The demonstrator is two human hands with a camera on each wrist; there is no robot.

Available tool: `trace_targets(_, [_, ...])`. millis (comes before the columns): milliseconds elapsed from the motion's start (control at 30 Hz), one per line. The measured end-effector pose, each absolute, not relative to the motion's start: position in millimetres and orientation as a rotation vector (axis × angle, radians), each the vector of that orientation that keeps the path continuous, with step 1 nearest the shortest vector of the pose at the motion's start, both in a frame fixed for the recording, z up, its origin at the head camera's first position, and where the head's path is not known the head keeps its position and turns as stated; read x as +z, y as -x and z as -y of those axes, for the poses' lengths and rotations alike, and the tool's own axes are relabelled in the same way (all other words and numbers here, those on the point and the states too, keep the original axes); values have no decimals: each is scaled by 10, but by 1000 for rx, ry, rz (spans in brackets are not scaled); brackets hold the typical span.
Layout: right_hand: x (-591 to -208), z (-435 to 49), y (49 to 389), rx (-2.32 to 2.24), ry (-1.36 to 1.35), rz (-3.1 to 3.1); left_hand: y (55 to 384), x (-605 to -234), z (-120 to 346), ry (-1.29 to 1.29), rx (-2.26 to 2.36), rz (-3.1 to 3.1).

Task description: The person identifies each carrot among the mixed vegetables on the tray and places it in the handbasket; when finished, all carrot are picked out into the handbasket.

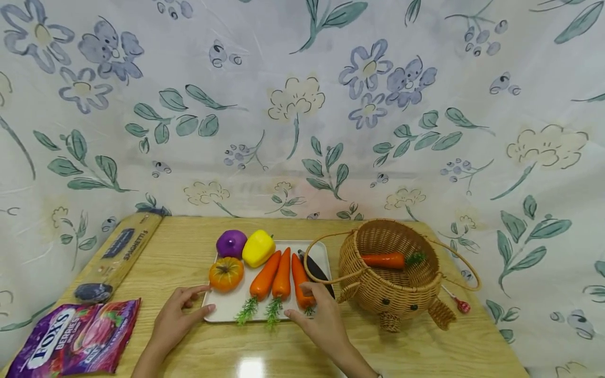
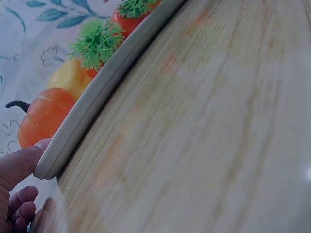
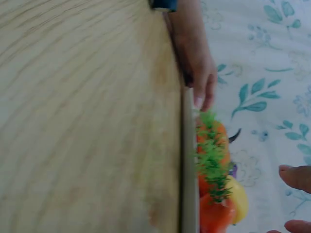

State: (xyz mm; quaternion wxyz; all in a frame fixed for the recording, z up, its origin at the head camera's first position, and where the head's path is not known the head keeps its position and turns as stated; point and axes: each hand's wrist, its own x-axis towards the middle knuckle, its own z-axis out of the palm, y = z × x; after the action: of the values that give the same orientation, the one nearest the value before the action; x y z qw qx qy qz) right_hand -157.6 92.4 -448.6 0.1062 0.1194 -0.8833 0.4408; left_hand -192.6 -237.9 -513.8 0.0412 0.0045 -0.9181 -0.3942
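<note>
In the head view, a white tray [image 1: 222, 312] holds toy vegetables: a small pumpkin [image 1: 226, 274], a purple round one [image 1: 231, 243], a yellow pepper [image 1: 258, 248], an eggplant [image 1: 317, 270] and three carrots [image 1: 282, 278]. My left hand [image 1: 177, 314] is at the tray's left edge, its thumb touching the front-left corner; the left wrist view shows that thumb [image 2: 24, 162] on the rim. Above the tray's front-right part, my right hand [image 1: 323, 316] has thumb and index finger spread around the rightmost carrot [image 1: 300, 278]; whether they touch it I cannot tell.
A wicker basket [image 1: 359, 302] with an animal face stands right of the tray, one handle overhanging it. Inside lies another carrot [image 1: 385, 260]. A lollipop [image 1: 462, 306] is beside it. On the left lie a spaghetti pack [image 1: 124, 252] and a purple candy bag [image 1: 77, 336].
</note>
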Motion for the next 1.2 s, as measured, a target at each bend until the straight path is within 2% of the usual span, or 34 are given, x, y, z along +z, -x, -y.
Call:
trace_targets(567, [-4752,-840,1641,1019,-220,2582,1920,-5125,2387,-15,-1228,2799])
trace_targets(1200, [-4777,-594,1800,844,-18,2694,1920,-5126,2379,-37,-1262,2799])
